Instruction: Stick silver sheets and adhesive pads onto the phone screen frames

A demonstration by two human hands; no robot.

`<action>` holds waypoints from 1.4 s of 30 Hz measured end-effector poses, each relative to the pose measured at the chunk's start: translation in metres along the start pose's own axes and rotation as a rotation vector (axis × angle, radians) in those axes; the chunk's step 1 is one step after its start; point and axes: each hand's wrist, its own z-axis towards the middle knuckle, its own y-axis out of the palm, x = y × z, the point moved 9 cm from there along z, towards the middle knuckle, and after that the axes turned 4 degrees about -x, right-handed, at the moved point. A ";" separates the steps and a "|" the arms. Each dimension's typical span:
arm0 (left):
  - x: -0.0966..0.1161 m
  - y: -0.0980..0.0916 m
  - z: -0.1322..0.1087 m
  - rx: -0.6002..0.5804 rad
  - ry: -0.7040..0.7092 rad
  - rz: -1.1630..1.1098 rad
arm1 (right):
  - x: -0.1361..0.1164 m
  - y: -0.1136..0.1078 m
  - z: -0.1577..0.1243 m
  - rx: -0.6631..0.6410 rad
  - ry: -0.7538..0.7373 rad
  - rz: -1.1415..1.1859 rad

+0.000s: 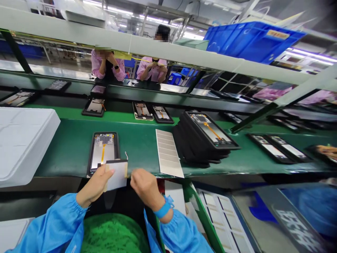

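Note:
My left hand [95,185] grips a small pale rectangular sheet [118,174] at its left edge, thumb on top. My right hand [143,186] is curled closed at the sheet's right edge, fingers hidden beneath; what it pinches is unclear. Both hands hover at the near edge of the green conveyor belt [71,147]. Just beyond the sheet lies an open phone in a black tray [103,151], showing its metal frame and an orange flex cable. Right of it rests a white sheet of strips [167,153].
A stack of black trays [202,138] topped by another open phone stands to the right. More trayed phones lie along the belt. A white foam tray [21,140] sits at left. Two people in pink sit across the line. A blue crate [250,40] rests on the upper shelf.

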 end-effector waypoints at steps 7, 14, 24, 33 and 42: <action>-0.027 -0.006 0.003 -0.010 -0.213 -0.223 | 0.054 -0.046 -0.009 0.390 0.394 0.100; -0.021 -0.005 0.021 0.044 -0.060 -0.406 | -0.080 0.002 0.013 -0.175 -0.205 0.208; -0.034 0.002 0.020 0.048 -0.035 -0.416 | -0.091 0.015 0.012 -0.175 -0.291 -0.059; -0.058 0.037 -0.011 -0.169 -0.319 -0.470 | 0.094 -0.046 -0.112 0.317 0.727 0.055; -0.073 0.068 0.007 -0.096 -0.196 -0.468 | 0.049 0.006 -0.119 -0.039 0.645 0.400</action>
